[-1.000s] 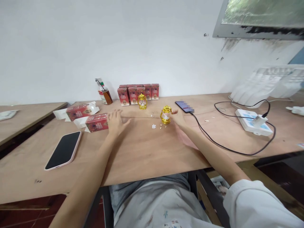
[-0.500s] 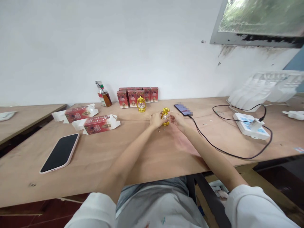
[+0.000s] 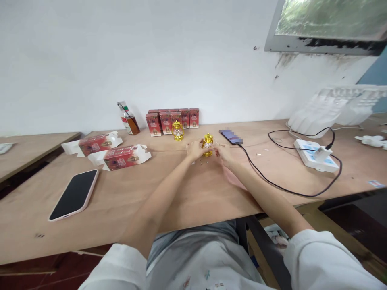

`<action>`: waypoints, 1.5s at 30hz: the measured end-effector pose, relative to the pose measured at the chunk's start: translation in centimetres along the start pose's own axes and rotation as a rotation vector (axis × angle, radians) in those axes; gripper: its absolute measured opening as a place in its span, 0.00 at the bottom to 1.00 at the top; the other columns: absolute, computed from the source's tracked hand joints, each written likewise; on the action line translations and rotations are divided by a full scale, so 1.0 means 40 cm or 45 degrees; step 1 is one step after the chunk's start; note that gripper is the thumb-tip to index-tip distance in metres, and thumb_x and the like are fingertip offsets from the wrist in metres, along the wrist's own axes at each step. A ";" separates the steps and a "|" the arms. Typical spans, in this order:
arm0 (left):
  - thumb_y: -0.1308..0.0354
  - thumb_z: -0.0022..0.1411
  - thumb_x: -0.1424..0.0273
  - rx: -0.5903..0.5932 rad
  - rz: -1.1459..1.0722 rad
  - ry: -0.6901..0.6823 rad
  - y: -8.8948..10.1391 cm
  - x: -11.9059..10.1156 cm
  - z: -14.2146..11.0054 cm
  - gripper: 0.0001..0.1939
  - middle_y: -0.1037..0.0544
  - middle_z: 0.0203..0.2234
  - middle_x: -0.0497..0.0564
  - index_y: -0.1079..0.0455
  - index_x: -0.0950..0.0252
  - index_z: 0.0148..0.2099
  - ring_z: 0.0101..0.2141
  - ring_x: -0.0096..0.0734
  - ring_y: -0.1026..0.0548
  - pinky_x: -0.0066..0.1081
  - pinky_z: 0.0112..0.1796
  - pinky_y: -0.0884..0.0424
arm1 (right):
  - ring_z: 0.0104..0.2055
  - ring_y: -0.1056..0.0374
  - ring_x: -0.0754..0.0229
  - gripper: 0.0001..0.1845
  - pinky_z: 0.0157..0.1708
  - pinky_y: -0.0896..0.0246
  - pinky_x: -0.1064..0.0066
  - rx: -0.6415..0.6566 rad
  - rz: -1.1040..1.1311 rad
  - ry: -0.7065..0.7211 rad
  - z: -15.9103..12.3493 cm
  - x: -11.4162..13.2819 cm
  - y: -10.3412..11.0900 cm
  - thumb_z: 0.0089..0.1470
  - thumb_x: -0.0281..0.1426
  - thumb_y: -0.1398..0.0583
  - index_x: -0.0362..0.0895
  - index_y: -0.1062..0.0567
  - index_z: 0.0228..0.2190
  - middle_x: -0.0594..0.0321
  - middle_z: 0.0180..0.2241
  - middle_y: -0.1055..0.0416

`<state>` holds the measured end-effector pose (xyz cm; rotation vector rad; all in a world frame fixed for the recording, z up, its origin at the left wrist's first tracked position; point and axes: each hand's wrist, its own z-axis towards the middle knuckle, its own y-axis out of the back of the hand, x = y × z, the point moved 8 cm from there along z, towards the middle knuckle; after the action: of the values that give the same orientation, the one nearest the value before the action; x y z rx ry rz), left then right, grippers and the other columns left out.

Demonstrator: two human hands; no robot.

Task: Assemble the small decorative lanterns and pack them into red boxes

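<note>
A small gold toy lantern (image 3: 207, 144) is held between both hands over the middle of the wooden table (image 3: 181, 189). My left hand (image 3: 195, 149) grips its left side with curled fingers. My right hand (image 3: 222, 153) closes on its right side. A few tiny pale bits (image 3: 202, 162) lie on the table just under the hands. A second gold lantern (image 3: 177, 131) stands farther back, in front of a row of red boxes (image 3: 172, 120).
Two opened red boxes (image 3: 121, 156) lie at the left, with a pink-cased phone (image 3: 74, 194) nearer the front edge. A brown bottle (image 3: 128, 120) stands by the wall. Another phone (image 3: 231, 136) is cabled to a power strip (image 3: 316, 159) at the right.
My left hand left the red box at the left and came over to the gold lantern. Both hands now hold the lantern, slightly lifted.
</note>
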<state>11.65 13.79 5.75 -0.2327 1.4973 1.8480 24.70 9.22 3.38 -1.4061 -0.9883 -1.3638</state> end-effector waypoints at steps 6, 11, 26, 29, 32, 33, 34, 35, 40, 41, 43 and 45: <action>0.38 0.50 0.54 0.064 0.064 -0.040 -0.014 -0.009 -0.003 0.35 0.30 0.54 0.58 0.39 0.61 0.59 0.56 0.51 0.35 0.47 0.54 0.43 | 0.18 0.48 0.69 0.19 0.18 0.53 0.75 -0.044 -0.061 -0.018 0.006 -0.042 0.017 0.37 0.39 0.32 0.45 0.37 0.21 0.72 0.17 0.42; 0.34 0.43 0.52 0.160 0.218 -0.097 0.030 0.033 -0.020 0.55 0.48 0.64 0.67 0.55 0.68 0.66 0.63 0.58 0.51 0.50 0.59 0.52 | 0.25 0.43 0.65 0.18 0.26 0.46 0.73 -0.301 -0.192 0.136 -0.004 -0.016 0.063 0.41 0.40 0.35 0.46 0.39 0.25 0.70 0.22 0.40; 0.43 0.53 0.57 -0.441 0.803 0.165 0.452 0.373 -0.266 0.27 0.30 0.53 0.61 0.36 0.60 0.55 0.54 0.58 0.36 0.58 0.53 0.47 | 0.30 0.35 0.59 0.08 0.33 0.40 0.67 0.362 -0.923 1.369 -0.269 0.062 -0.211 0.56 0.34 0.46 0.46 0.34 0.26 0.60 0.26 0.32; 0.44 0.55 0.56 -0.501 0.713 0.000 0.439 0.294 -0.262 0.28 0.29 0.52 0.59 0.36 0.61 0.56 0.53 0.53 0.34 0.49 0.53 0.44 | 0.39 0.32 0.55 0.07 0.41 0.37 0.63 0.426 -0.936 1.446 -0.304 0.063 -0.243 0.58 0.33 0.47 0.45 0.30 0.36 0.55 0.35 0.29; 0.45 0.56 0.56 -0.395 0.630 -0.273 0.386 0.194 -0.256 0.29 0.30 0.54 0.58 0.38 0.62 0.58 0.54 0.47 0.34 0.44 0.55 0.45 | 0.50 0.34 0.55 0.15 0.48 0.36 0.61 0.393 -0.859 1.437 -0.313 0.076 -0.243 0.60 0.32 0.48 0.47 0.34 0.49 0.52 0.47 0.33; 0.45 0.56 0.57 -0.331 0.626 -0.357 0.360 0.165 -0.255 0.29 0.30 0.54 0.58 0.38 0.62 0.58 0.55 0.47 0.34 0.44 0.56 0.46 | 0.53 0.36 0.55 0.19 0.50 0.37 0.60 0.375 -0.822 1.425 -0.311 0.079 -0.239 0.60 0.31 0.49 0.48 0.37 0.53 0.52 0.51 0.35; 0.45 0.55 0.58 -0.256 0.629 -0.433 0.331 0.140 -0.256 0.29 0.30 0.54 0.58 0.38 0.61 0.58 0.55 0.47 0.34 0.45 0.56 0.47 | 0.57 0.39 0.56 0.22 0.52 0.38 0.60 0.356 -0.789 1.412 -0.308 0.082 -0.235 0.60 0.30 0.49 0.49 0.40 0.56 0.52 0.53 0.37; 0.44 0.54 0.58 -0.174 0.633 -0.504 0.300 0.119 -0.257 0.30 0.30 0.55 0.58 0.38 0.61 0.59 0.55 0.47 0.34 0.46 0.57 0.48 | 0.59 0.41 0.55 0.25 0.54 0.38 0.59 0.338 -0.763 1.398 -0.304 0.083 -0.230 0.60 0.29 0.49 0.50 0.44 0.58 0.52 0.56 0.39; 0.45 0.54 0.58 0.004 0.616 -0.709 0.205 0.067 -0.270 0.32 0.30 0.54 0.61 0.39 0.64 0.59 0.55 0.48 0.34 0.46 0.57 0.47 | 0.59 0.42 0.53 0.32 0.57 0.41 0.55 0.357 -0.776 1.348 -0.280 0.066 -0.238 0.57 0.25 0.48 0.51 0.47 0.61 0.54 0.57 0.39; 0.45 0.54 0.58 0.007 0.614 -0.725 0.198 0.064 -0.273 0.32 0.30 0.54 0.62 0.39 0.66 0.59 0.55 0.48 0.34 0.45 0.57 0.46 | 0.57 0.40 0.53 0.32 0.56 0.40 0.56 0.367 -0.782 1.328 -0.275 0.061 -0.243 0.56 0.24 0.48 0.50 0.46 0.60 0.54 0.56 0.37; 0.45 0.54 0.58 0.016 0.596 -0.747 0.191 0.062 -0.279 0.33 0.29 0.53 0.62 0.40 0.67 0.59 0.55 0.48 0.34 0.44 0.56 0.44 | 0.54 0.38 0.52 0.31 0.53 0.38 0.56 0.354 -0.775 1.271 -0.262 0.051 -0.252 0.54 0.24 0.47 0.47 0.43 0.59 0.53 0.52 0.34; 0.44 0.53 0.58 0.034 0.562 -0.768 0.190 0.061 -0.283 0.33 0.29 0.53 0.61 0.40 0.67 0.59 0.55 0.48 0.34 0.43 0.55 0.42 | 0.51 0.36 0.51 0.29 0.50 0.36 0.57 0.302 -0.754 1.204 -0.250 0.045 -0.258 0.52 0.24 0.45 0.45 0.40 0.56 0.52 0.49 0.33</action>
<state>1.71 4.20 6.81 0.6655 1.1944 1.9795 12.25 2.21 5.66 -0.1690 -0.8695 -1.9676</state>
